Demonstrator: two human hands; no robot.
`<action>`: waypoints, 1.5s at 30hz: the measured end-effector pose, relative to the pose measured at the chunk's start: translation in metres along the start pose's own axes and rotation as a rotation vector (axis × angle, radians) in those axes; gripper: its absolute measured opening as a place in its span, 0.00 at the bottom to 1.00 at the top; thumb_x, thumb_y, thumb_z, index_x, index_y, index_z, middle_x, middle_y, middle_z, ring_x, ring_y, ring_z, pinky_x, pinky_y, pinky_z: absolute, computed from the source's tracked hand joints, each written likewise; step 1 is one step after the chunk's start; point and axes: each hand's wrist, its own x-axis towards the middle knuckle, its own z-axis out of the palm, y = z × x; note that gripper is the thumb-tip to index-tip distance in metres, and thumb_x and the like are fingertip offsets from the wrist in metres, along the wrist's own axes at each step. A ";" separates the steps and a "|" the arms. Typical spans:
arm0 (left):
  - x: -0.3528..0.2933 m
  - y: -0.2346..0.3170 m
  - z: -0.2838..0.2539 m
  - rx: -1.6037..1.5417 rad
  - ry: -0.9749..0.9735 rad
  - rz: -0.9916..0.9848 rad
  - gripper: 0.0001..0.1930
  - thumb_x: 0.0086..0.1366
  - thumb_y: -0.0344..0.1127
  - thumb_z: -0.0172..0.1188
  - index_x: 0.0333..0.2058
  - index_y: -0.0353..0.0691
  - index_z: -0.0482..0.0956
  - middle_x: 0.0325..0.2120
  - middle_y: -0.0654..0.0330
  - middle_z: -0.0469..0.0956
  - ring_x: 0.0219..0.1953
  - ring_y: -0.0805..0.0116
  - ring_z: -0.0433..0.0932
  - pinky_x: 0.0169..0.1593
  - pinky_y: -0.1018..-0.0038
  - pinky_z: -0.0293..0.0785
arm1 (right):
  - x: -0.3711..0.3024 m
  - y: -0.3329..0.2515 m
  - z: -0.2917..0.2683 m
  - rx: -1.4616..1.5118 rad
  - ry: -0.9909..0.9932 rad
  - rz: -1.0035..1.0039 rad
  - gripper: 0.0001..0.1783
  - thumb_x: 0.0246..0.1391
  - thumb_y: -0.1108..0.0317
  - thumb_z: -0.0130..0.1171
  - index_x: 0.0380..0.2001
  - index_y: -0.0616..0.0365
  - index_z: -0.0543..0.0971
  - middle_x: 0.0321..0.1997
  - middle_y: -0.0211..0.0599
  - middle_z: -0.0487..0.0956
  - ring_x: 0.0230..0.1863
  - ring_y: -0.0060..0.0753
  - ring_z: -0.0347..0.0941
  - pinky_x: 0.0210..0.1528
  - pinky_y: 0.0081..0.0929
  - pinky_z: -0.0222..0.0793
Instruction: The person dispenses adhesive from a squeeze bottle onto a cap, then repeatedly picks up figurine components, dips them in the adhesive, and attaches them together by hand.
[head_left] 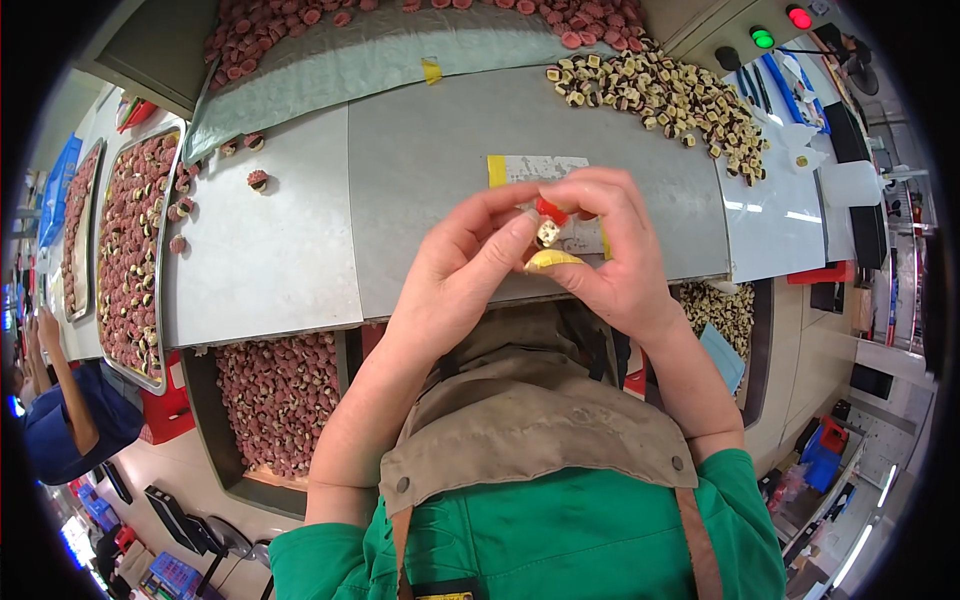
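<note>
My left hand [462, 262] and my right hand [622, 248] meet above the front of the grey worktable [440, 150]. Between their fingertips is a small cream-and-black piece [548, 234], pinched from both sides. A red covering [550, 210] shows at my right forefinger's tip, right above the piece. Yellow tape or a yellow finger cover [553, 260] wraps my right thumb. Fingers hide part of the piece, so its full shape cannot be made out. Beneath the hands lies a worn white sheet [540, 172] with yellow tape at its edges.
Pink ridged caps [590, 22] are heaped at the back. Loose cream-and-dark pieces [665, 95] spread at the back right. Trays of joined pink-and-cream pieces [135, 250] stand left. Below the table edge are a bin of pink pieces [280, 400] and one of cream pieces [722, 312].
</note>
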 end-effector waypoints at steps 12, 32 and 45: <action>-0.007 -0.017 0.017 0.164 0.107 0.206 0.31 0.59 0.27 0.61 0.59 0.33 0.59 0.35 0.59 0.74 0.40 0.75 0.75 0.46 0.77 0.72 | 0.001 0.011 0.007 0.003 -0.046 0.025 0.14 0.41 0.69 0.70 0.33 0.55 0.77 0.38 0.34 0.76 0.42 0.34 0.72 0.43 0.28 0.70; 0.032 0.061 -0.093 1.797 0.535 0.547 0.18 0.58 0.30 0.60 0.48 0.39 0.75 0.42 0.54 0.74 0.43 0.56 0.73 0.47 0.63 0.70 | 0.030 0.065 -0.062 -0.316 -0.049 0.190 0.18 0.49 0.69 0.63 0.45 0.57 0.76 0.44 0.39 0.75 0.47 0.42 0.71 0.51 0.35 0.67; 0.182 0.075 -0.039 1.749 0.406 0.673 0.16 0.57 0.38 0.61 0.43 0.41 0.77 0.43 0.53 0.74 0.46 0.54 0.74 0.45 0.62 0.74 | 0.045 0.064 -0.052 -0.477 -0.091 0.137 0.12 0.52 0.74 0.58 0.40 0.60 0.73 0.39 0.43 0.73 0.40 0.46 0.72 0.41 0.35 0.70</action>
